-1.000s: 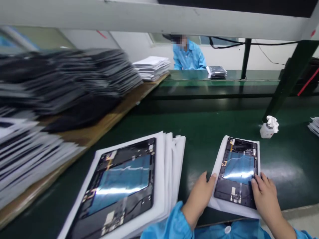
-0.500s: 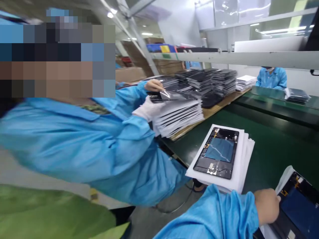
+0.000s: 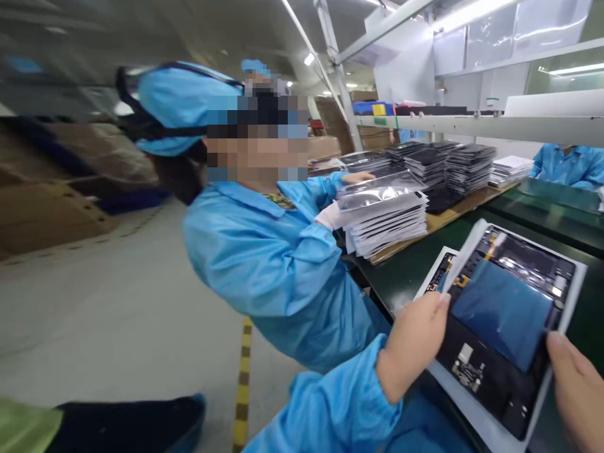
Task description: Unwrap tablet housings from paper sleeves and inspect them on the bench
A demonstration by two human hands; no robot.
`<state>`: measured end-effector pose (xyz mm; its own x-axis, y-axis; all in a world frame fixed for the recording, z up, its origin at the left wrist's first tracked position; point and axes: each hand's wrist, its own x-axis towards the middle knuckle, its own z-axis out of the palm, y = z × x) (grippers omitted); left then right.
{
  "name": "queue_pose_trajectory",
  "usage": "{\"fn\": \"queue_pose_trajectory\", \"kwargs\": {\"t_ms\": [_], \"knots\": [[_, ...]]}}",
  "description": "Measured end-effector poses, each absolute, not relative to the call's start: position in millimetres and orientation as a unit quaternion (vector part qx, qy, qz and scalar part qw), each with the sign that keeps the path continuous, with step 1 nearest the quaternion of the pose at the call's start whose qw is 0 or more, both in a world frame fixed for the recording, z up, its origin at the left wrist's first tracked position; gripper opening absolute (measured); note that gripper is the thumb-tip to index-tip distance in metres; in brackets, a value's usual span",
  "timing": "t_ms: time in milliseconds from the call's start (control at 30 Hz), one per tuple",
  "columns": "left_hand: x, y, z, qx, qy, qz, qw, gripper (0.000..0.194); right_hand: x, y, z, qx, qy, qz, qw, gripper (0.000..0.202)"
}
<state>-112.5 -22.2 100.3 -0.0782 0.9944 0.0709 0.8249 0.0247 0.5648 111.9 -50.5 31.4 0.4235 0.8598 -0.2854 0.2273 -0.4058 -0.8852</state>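
An opened tablet [image 3: 500,314] with its inner parts and blue battery area showing lies on a white foam sheet [image 3: 465,412], raised and tilted in front of me. My left hand [image 3: 418,343] grips its left edge together with the sheet, thumb on top. At the right edge, my right hand [image 3: 576,384] holds it, thumb over the rim and the other fingers hidden beneath. Partly covered behind it, a second opened tablet [image 3: 440,272] rests on white sheets on the green bench.
A co-worker in a blue smock [image 3: 264,251] stands at my left, hands at a stack of white-sheeted panels [image 3: 387,220]. Stacks of dark panels [image 3: 469,170] line the cardboard behind. A shelf rail [image 3: 472,128] crosses above. Another person [image 3: 569,165] sits across the green bench [image 3: 495,207].
The tablet on its sheet has come up and left, in front of the other one. My right hand has come into view on it. My view has swung left.
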Motion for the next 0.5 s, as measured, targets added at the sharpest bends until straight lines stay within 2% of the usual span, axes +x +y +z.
{"fn": "queue_pose_trajectory", "kwargs": {"t_ms": [100, 233, 367, 500], "knots": [[-138, -12, 90, 0.617, 0.729, 0.231, 0.185, 0.037, 70, -18, 45, -0.705, -0.454, 0.381, 0.390, 0.063], [-157, 5, 56, 0.606, 0.740, 0.197, 0.214, 0.036, 42, 1, 21, -0.697, -0.500, 0.355, 0.372, 0.057], [-172, 19, 29, 0.601, 0.714, 0.182, 0.308, 0.039, 36, 1, -14, -0.701, -0.514, 0.351, 0.348, 0.055], [-191, 37, 33, 0.549, 0.686, 0.219, 0.424, 0.040, 40, 3, -25, -0.717, -0.492, 0.337, 0.360, 0.053]]}}
